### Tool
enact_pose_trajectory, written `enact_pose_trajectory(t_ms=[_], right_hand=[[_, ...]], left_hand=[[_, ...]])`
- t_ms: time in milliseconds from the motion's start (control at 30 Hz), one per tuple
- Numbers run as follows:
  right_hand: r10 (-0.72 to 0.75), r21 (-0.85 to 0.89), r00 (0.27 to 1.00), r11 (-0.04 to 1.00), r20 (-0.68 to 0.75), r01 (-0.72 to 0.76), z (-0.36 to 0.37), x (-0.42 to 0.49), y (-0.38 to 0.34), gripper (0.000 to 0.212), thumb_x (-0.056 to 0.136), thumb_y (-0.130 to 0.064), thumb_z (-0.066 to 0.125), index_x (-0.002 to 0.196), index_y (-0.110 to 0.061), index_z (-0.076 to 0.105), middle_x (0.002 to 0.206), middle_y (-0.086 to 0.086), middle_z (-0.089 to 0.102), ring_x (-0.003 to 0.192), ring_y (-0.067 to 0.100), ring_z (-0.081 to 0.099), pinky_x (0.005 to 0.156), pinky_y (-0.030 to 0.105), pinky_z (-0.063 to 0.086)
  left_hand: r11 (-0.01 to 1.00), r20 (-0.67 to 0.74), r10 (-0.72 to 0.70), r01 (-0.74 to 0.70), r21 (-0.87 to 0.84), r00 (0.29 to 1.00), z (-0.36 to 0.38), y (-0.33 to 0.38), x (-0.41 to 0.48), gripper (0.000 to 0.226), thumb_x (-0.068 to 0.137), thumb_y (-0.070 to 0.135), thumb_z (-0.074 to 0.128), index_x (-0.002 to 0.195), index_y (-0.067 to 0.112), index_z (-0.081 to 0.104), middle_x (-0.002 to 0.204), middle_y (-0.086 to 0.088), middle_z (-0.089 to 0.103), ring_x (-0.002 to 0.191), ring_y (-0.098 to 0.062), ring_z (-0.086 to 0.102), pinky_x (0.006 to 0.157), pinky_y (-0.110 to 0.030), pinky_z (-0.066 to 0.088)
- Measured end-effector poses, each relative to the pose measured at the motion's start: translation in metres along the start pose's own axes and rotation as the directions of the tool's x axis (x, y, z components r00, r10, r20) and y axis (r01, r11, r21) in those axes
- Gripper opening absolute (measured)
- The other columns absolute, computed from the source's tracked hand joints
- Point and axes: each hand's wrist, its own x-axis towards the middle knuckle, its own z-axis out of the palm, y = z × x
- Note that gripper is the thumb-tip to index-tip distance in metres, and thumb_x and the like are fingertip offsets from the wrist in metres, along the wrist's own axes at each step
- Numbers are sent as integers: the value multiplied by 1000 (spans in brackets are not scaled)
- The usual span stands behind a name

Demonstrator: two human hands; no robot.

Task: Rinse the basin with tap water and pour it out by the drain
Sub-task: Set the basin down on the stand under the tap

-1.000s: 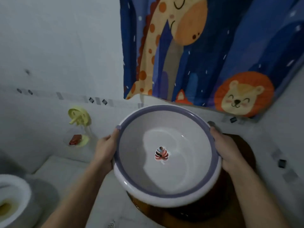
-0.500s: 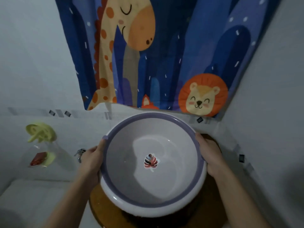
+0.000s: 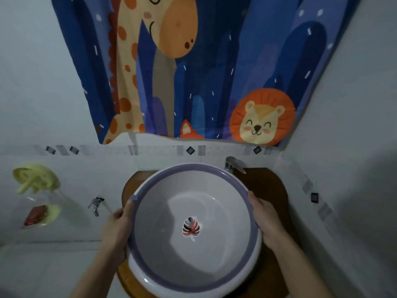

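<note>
A round white basin (image 3: 194,231) with a purple-grey rim is held level over a dark brown sink (image 3: 268,190) set into the corner of a dim bathroom. A leaf-shaped sticker (image 3: 191,228) in red, black and white marks the middle of the basin's bottom, which looks dry. The left hand (image 3: 117,230) is closed around the rim on one side, thumb on the lip and fingers under the outside wall; the right hand (image 3: 265,221) clasps the opposite side in the same way. Both forearms reach up from the lower edge of the view.

Just beyond the far rim, a chrome tap (image 3: 233,164) stands at the back of the sink, its spout angled toward the basin. A second, smaller wall tap (image 3: 96,204) juts from the pale tiles to the left. Further left hangs a yellow-green wall holder (image 3: 35,179), with a small red packet (image 3: 35,215) below it. A band of grey and black decorative tiles (image 3: 190,150) runs along the wall. Above it hangs a blue curtain (image 3: 214,67) printed with a giraffe, a fox and a smiling lion.
</note>
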Motion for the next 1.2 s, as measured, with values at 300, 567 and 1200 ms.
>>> enact_pose_trajectory(t_ms=[300,567,1200], right_hand=[[66,-131,998,989,0,-65,27,18,31,35,100,-48,40,93,-21,62,92,0,69,87,19,66,81,34,54],[125,-281,992,952,1,-120,36,44,55,52,99,-52,37,123,-12,60,106,7,67,95,23,64,86,36,54],[231,-289,973,931,-8,-224,28,93,92,58,100,-54,27,104,-13,67,102,10,72,92,24,68,92,41,54]], left_hand=[[988,-51,-39,46,148,998,-3,-46,19,63,83,69,46,79,10,65,80,-15,69,76,-34,65,67,-40,53],[971,-70,-146,156,183,987,13,-81,36,63,85,68,44,90,9,64,88,-15,68,82,-32,65,72,-41,56],[883,3,-389,372,287,921,66,-125,71,80,88,72,29,137,12,50,134,-15,57,122,-39,53,103,-53,44]])
